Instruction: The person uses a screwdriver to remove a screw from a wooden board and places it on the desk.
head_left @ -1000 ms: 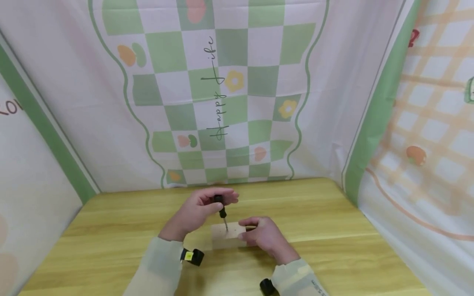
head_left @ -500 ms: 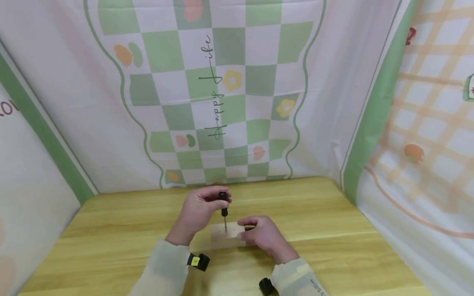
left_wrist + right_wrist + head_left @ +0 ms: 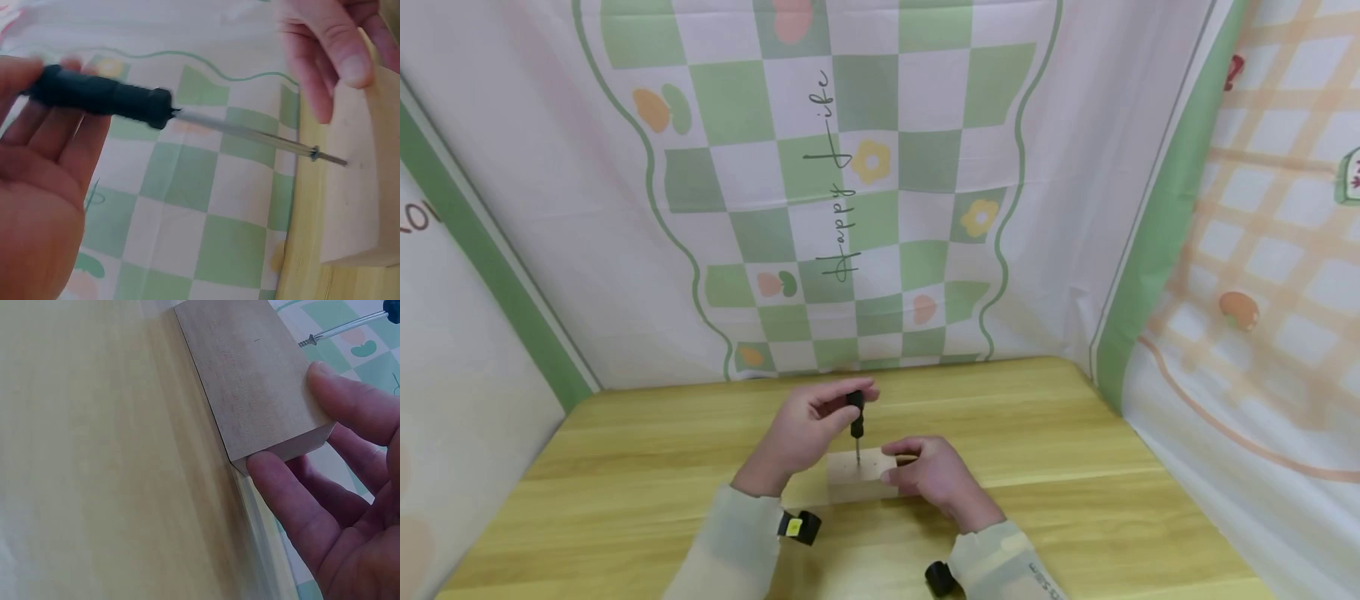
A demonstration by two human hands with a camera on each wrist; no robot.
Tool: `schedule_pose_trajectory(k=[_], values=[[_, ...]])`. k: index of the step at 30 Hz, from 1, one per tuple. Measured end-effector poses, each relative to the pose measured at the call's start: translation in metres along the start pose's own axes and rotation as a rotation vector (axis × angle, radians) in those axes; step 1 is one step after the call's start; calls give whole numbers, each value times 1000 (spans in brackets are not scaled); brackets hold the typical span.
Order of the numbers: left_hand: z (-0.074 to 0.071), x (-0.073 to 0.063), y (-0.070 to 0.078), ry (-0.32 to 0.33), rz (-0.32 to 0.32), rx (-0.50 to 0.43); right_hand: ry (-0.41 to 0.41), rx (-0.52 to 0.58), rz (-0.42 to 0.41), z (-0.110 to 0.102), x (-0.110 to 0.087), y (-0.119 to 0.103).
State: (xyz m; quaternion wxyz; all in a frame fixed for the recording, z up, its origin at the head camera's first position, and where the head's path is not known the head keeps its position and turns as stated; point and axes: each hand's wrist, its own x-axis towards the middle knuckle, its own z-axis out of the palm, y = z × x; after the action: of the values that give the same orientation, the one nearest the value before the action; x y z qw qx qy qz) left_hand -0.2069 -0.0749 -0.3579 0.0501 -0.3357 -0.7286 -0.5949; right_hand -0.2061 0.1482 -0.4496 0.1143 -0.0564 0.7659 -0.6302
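Observation:
My left hand (image 3: pixel 805 425) pinches the black handle of a screwdriver (image 3: pixel 94 94) between thumb and fingers, with the fingers stretched along the far side. The metal shaft stands nearly upright in the head view. At its tip sits a small screw (image 3: pixel 329 157), its point against the top face of a pale wooden block (image 3: pixel 852 477). How deep the screw is, I cannot tell. My right hand (image 3: pixel 936 479) grips the block's right end, with the thumb on one side and fingers on another, as the right wrist view (image 3: pixel 256 387) of the block shows. Small dark marks dot the block's top.
The block rests on a wood-grain table (image 3: pixel 1037 433). A hanging cloth with green checks (image 3: pixel 865 200) rises behind the table's far edge, and more printed cloth hangs at both sides. Black wrist cameras are strapped at both sleeves.
The screwdriver has come from a leftward tilt to nearly upright. My left fingers curled closer round the handle half a second ago and now reach out straighter. The right hand and block keep their place.

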Motion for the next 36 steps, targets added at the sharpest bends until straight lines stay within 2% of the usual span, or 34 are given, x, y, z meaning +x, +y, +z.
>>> schedule_pose_trajectory(k=[3,6,10,13,15,17,22,25,27,29,32,36], values=[[-2,-1,1,10,-51,-26,3,-1,2,1,0,0],[0,0,1,81,-77,4,5,-2,3,1,1,1],[5,2,3,184,-69,102,6,-4,2,1,1,2],[8,3,3,225,-30,171,4,1,-2,0,1,2],[8,3,1,218,-6,179,-1,3,-4,0,1,3],[6,2,0,178,6,151,-5,6,-3,0,0,3],[-4,-1,-3,-1,11,-17,-4,11,2,0,0,2],[-7,-2,-4,-53,-9,-76,-2,13,5,0,-1,1],[-7,-1,-4,-30,-30,-58,-4,14,8,0,-1,1],[-4,0,-3,24,-45,-6,-9,17,11,1,-1,1],[2,1,-2,96,-37,70,-16,19,13,1,-2,1],[6,2,0,111,-17,100,-20,22,15,0,-2,1]])
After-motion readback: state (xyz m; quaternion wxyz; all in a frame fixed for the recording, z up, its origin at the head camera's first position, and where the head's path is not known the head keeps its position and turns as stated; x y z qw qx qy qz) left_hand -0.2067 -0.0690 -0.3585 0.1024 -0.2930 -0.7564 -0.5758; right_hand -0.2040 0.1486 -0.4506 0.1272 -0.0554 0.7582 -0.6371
